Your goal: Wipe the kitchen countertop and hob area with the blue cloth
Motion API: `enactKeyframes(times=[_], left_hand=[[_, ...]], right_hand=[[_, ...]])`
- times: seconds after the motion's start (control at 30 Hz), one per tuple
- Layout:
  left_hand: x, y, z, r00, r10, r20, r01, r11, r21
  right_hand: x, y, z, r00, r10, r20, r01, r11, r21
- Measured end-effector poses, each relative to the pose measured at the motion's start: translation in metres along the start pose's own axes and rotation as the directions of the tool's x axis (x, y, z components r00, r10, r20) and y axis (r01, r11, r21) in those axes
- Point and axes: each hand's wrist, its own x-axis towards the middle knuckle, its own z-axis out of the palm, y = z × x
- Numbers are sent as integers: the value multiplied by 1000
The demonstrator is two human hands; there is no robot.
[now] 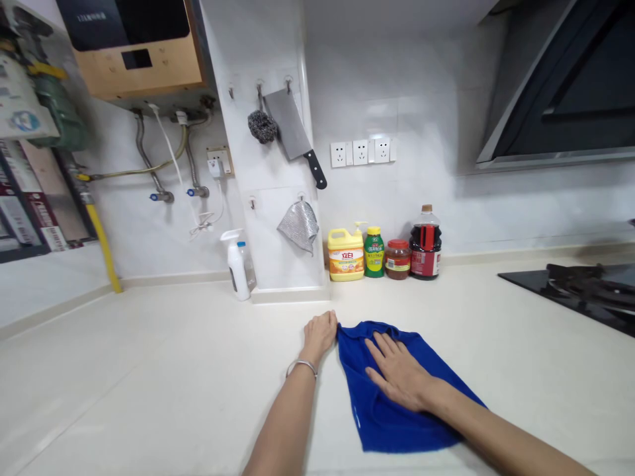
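A blue cloth (377,423) lies spread, with some wrinkles, on the pale countertop (149,383). My right hand (399,373) rests flat on it, fingers stretched apart. At the cloth's far left corner, my left hand (320,334) is closed with the fingers curled, and the corner of the fabric meets the fingertips. A silver bracelet (302,365) circles my left wrist.
Along the wall stand a yellow detergent jug (346,256), a green bottle (374,252), a red-lidded jar (397,260) and a dark sauce bottle (425,244). A white spray bottle (236,268) stands left. A cleaver (289,123) hangs above; a gas stove (590,291) is right.
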Motion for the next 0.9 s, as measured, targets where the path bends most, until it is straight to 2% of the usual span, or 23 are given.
enactKeyframes(times=[0.17, 0.27, 0.37, 0.53, 0.63, 0.73, 0.8, 0.9], left_hand=[[0, -3, -2, 999, 31, 18, -30, 998, -50], [3, -4, -2, 999, 43, 23, -42, 997, -61], [7, -5, -1, 998, 54, 27, -53, 997, -62], [11, -4, 0, 998, 57, 41, -55, 997, -48], [13, -3, 1, 998, 52, 44, -50, 998, -39], [15, -1, 2, 998, 38, 48, -37, 999, -35], [16, 1, 2, 998, 26, 50, -24, 999, -35], [17, 3, 2, 998, 16, 58, -14, 999, -34]], right_hand=[[-59, -2, -16, 998, -10, 67, 3, 994, 108], [-91, 9, -32, 989, 13, 150, -39, 986, 165], [-116, 33, -43, 981, 56, 184, -92, 976, 195], [-151, 103, -46, 973, 207, 104, -221, 965, 141], [-169, 145, -45, 941, 334, 49, -336, 940, 54], [-178, 169, -42, 913, 408, 5, -408, 913, -21], [-180, 172, -40, 908, 418, -10, -418, 906, -66], [-177, 158, -36, 898, 440, -5, -437, 890, -132]])
